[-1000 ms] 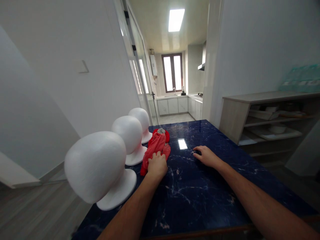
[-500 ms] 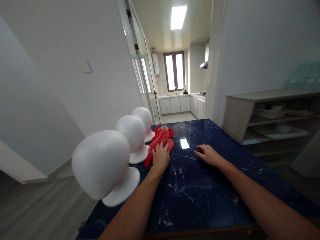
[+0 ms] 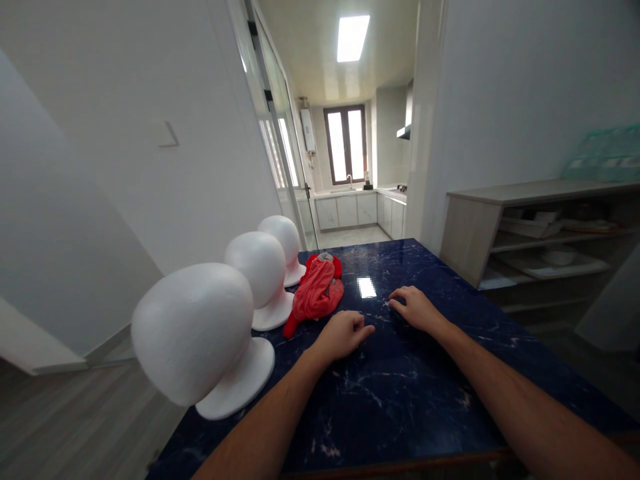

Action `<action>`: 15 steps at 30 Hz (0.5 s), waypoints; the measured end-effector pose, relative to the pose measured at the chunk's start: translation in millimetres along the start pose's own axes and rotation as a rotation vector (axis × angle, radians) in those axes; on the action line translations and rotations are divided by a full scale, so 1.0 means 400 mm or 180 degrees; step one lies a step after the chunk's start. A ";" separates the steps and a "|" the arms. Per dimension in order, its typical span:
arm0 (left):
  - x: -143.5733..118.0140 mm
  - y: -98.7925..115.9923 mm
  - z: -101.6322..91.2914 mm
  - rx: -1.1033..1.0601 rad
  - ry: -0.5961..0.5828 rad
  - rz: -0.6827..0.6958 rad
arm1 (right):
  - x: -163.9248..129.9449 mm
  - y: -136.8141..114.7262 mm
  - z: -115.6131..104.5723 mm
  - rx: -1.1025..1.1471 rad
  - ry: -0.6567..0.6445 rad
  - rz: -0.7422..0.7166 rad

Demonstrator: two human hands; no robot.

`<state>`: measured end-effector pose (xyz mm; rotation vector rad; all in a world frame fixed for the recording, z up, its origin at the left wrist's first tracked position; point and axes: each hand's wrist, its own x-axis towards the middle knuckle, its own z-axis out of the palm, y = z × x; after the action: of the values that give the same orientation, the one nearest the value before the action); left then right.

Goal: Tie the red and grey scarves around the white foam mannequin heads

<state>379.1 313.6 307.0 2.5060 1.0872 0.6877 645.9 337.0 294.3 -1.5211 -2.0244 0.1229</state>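
My left hand (image 3: 343, 335) is over the table just in front of a crumpled heap of soft red cloth (image 3: 317, 290), apart from it. Its fingers are curled in, the thumb points right, and nothing shows in its grasp. My right hand (image 3: 415, 308) rests on the dark blue marbled tabletop (image 3: 385, 400), fingers loosely bent, thumb apart, holding nothing. The cloth is coral-pink on top with brighter red edges and a grey patch at the far end. Left of it stand a near white foam head form (image 3: 200, 327), a middle one (image 3: 257, 267) and a far one (image 3: 281, 237).
A wooden shelf unit (image 3: 470, 233) with trays stands beyond the table's right side, wrapped bottles (image 3: 605, 153) on top. A glass door (image 3: 280, 100) frames a kitchen ahead. A wall (image 3: 150, 213) rises on the left.
My left hand has let go of the red cloth, come back toward me and right, and curled its fingers. The cloth looks more bunched. My right hand has barely moved.
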 end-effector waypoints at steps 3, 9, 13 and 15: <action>0.003 -0.014 -0.009 -0.0109 0.0158 -0.0625 | 0.004 0.000 -0.004 -0.0075 0.0061 0.0054; 0.003 -0.025 -0.006 0.0014 0.0351 -0.0787 | 0.005 -0.002 -0.008 -0.0149 0.0111 0.0124; 0.000 -0.024 0.002 -0.0064 0.0322 -0.0606 | 0.003 0.001 -0.007 -0.0165 0.0092 0.0126; -0.002 -0.023 0.002 -0.0092 0.0271 -0.0531 | 0.003 0.002 -0.007 -0.0172 0.0069 0.0135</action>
<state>373.7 319.2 301.9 2.3478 1.2896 0.7617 647.9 337.5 296.8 -1.5925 -1.9941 0.0687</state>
